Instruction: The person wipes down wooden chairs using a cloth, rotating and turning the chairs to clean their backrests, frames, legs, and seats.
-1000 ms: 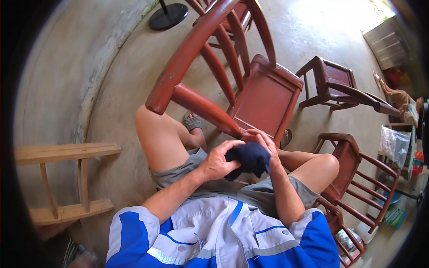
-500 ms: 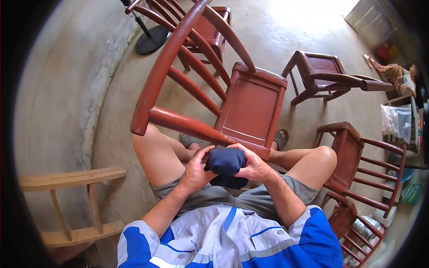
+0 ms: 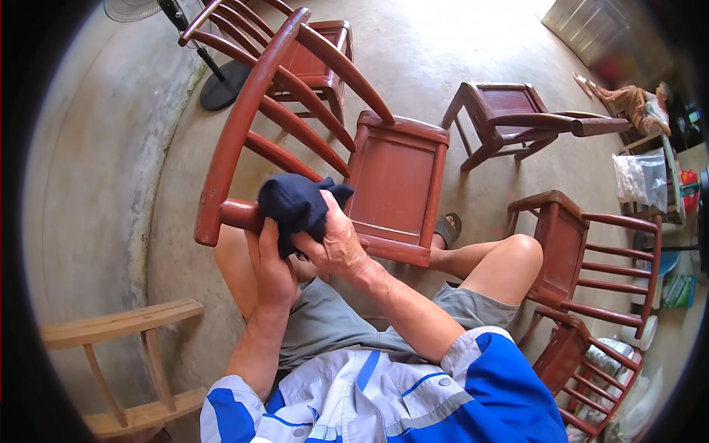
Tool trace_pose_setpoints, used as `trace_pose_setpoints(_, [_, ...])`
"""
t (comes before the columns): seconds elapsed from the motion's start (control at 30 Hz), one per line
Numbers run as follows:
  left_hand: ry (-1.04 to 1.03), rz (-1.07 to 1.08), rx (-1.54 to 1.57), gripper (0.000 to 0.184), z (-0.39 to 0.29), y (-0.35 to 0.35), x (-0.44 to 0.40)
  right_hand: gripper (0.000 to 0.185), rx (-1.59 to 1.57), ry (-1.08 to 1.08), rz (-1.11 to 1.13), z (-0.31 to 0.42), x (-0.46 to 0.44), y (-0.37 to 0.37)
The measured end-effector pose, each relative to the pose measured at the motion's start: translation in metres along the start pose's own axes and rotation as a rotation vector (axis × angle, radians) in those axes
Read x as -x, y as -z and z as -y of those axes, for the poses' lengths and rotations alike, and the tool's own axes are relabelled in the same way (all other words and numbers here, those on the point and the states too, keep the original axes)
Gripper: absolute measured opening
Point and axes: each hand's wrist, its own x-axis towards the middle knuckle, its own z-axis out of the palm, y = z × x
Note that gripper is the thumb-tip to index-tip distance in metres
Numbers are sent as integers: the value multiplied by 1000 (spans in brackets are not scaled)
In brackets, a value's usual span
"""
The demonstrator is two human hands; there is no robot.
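Observation:
A dark navy cloth is bunched between my two hands, resting over the near side rail of a red wooden chair. My right hand grips the cloth from the right, fingers wrapped round it. My left hand holds its lower left part, with the fingers pointing up beside the rail. The chair stands between my knees, its slatted back to the left and its panelled seat to the right. The cloth hides part of the rail and some fingertips.
More red chairs stand at the upper left, upper right and right. A pale wooden frame is at the lower left. A fan base stands near the wall. Plastic bags hang at the right.
Both hands and the cloth have moved left and up from in front of my lap onto the chair's rail. The view has shifted slightly.

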Motion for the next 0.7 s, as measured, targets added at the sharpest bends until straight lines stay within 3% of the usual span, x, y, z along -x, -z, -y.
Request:
trace_pose_setpoints(0.1, [-38,-86,-211,41,7,5,-6,68,-77,-272,84,-25,28,22])
trace_pose_setpoints(0.2, [-73,-151,-100,33,16,1,-13,69,92,-379,229,-74,64,68])
trace_pose_setpoints(0.33, [-123,-135,-58,29,23,-6,-21,71,305,-356,369,-85,75,100])
trace_pose_setpoints(0.6, [-96,-230,-211,13,10,-11,-60,68,328,-306,179,-86,78,71])
trace_pose_setpoints(0.7, [-48,-220,-256,17,1,-2,-92,67,306,-312,175,-80,81,70])
